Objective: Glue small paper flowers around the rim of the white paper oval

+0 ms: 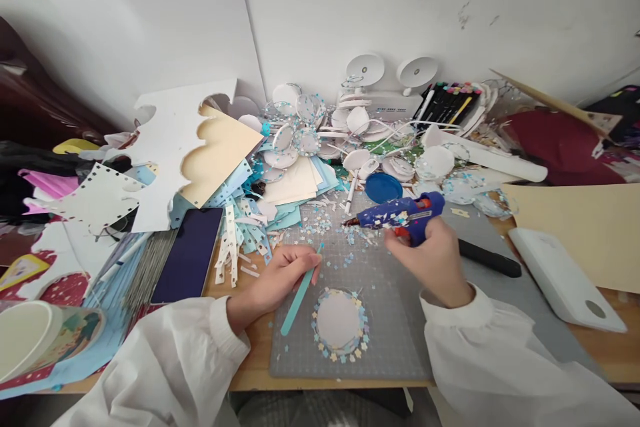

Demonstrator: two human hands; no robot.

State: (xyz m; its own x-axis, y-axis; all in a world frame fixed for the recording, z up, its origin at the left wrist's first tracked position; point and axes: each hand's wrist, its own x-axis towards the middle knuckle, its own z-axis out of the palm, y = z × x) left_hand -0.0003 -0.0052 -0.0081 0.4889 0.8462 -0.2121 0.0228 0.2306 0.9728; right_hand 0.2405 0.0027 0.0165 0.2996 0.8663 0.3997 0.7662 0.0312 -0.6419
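Note:
My left hand (293, 273) is closed on a narrow turquoise paper strip (296, 308), which slants down toward me over the grey cutting mat (395, 340). In my right hand (433, 257) is a blue hot glue gun (395, 213), its nozzle pointing left and small paper bits stuck along its barrel. On the mat between my forearms lies a white paper disc (338, 320) ringed with tiny pastel paper stars. Loose star pieces (320, 223) are scattered beyond my left hand. My right fingers partly hide the gun's handle.
A blue round lid (383, 188) sits behind the glue gun. White discs with beaded wire (295, 137) pile up at the back, beside a white router (380, 103). A dark phone (187, 255) and a paper tub (50, 333) are left; a white power-bank-like device (565, 280) is right.

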